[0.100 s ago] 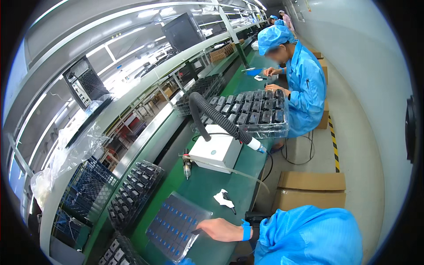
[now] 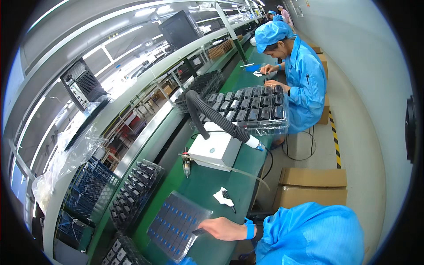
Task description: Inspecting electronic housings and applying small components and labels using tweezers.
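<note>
Near the bottom of the picture, my right hand [image 2: 224,229] reaches in from the lower right, wearing a blue wrist band [image 2: 250,229]. Its thumb and fingers pinch a small, thin dark piece [image 2: 199,231] over the edge of a sheet. This dark sheet [image 2: 176,223] has rows of small blue tabs and a clear margin, and lies on the green bench. A bit of blue fabric [image 2: 187,261] shows at the lower edge; my left hand is out of sight. Beyond my right hand, a black pen-like tool [image 2: 229,201] lies on white paper [image 2: 219,195].
A white box [image 2: 212,150] with a black corrugated hose [image 2: 216,117] stands mid-bench. Behind it are clear trays [image 2: 265,128] of black parts. More filled trays [image 2: 137,192] line the left. A co-worker [image 2: 304,84] in blue sits farther along. A cardboard box [image 2: 313,178] stands right.
The view has shifted very slightly. My right hand has tilted a little, and more of the dark piece shows at its fingertips.
</note>
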